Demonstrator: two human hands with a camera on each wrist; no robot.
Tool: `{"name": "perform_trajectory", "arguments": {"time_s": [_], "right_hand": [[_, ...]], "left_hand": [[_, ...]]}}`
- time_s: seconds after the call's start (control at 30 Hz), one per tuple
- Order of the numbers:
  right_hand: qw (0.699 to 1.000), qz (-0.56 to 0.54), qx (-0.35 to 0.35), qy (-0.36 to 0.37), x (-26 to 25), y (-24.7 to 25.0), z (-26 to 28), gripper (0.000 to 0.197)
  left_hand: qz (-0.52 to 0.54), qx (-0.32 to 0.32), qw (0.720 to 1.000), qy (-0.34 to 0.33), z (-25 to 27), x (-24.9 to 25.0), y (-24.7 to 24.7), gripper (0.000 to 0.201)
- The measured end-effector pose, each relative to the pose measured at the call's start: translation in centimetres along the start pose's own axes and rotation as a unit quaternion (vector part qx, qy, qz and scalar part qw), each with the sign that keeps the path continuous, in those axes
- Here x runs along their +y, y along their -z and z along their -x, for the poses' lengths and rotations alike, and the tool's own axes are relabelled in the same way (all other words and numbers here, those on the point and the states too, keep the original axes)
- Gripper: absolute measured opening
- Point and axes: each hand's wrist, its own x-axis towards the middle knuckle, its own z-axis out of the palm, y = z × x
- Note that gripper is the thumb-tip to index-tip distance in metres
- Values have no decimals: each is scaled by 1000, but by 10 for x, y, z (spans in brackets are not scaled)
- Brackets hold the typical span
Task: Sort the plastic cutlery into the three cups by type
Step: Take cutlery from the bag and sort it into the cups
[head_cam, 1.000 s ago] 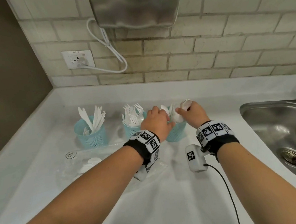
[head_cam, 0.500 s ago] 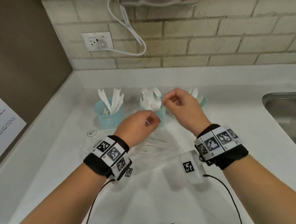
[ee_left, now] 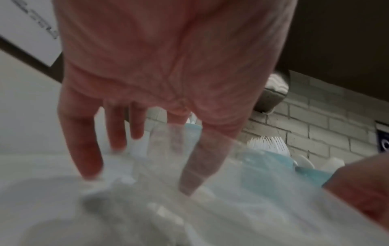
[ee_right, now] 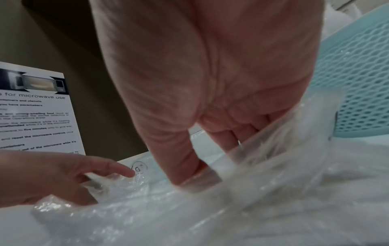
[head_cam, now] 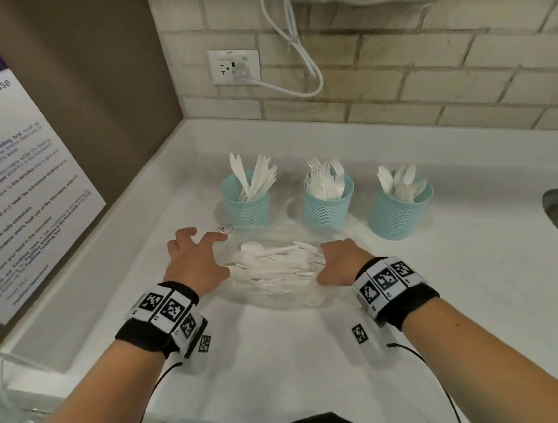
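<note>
The 3 teal mesh cups stand in a row at the 12 o'clock side of the white tabletop [head_cam: 419, 317], each already part filled: the left cup [head_cam: 246, 202] holds knives, the middle cup [head_cam: 329, 202] forks, and the right cup [head_cam: 397, 209] spoons. Judging from that, sorting is well under way but not finished.

What is left lies nearer the person: a loose heap of white plastic cutlery [head_cam: 276, 263] sitting in a clear plastic bag [head_cam: 279, 297], just at 6 o'clock of the left and middle cups. The heap looks mixed; a spoon bowl shows at its 10 o'clock edge, but the other pieces overlap too much to name by type or count.

The left hand [head_cam: 196, 261] is at 9 o'clock of the heap, fingers spread and lowered toward the bag's edge; the left wrist view shows the fingertips [ee_left: 90, 173] at the film with nothing pinched. The right hand [head_cam: 339, 261] is at 3 o'clock of the heap with its fingers turned down into the crinkled plastic; the right wrist view shows them straight against the film, though blur hides whether any utensil is caught under them.

Neither hand appears to carry a piece, so the step in hand seems to be reaching in for the next utensils. A fair share of pieces remains to be picked out and dropped into the matching cups.
</note>
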Motion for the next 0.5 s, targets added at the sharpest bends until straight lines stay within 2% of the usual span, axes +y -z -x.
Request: {"name": "perform_trajectory", "arguments": {"time_s": [0.1, 0.17, 0.2, 0.3, 0.4, 0.5], "right_hand": [[1000, 11, -10, 12, -6, 3, -13, 24], [999, -25, -12, 45, -11, 3, -18, 4], [997, -46, -18, 64, -15, 3, -20, 4], [989, -101, -16, 106, -25, -1, -23, 42], [987, -119, -38, 97, -35, -5, -25, 78], [984, -144, -50, 94, -47, -6, -31, 94]], "left_hand": [[92, -87, 992, -16, -5, -1, 0, 79], [128, -92, 986, -52, -5, 1, -1, 85], [142, -89, 984, -68, -5, 2, -1, 86], [173, -84, 976, -102, -5, 3, -1, 88], [180, -82, 971, -131, -6, 0, -1, 89], [191, -78, 965, -160, -6, -1, 0, 91]]}}
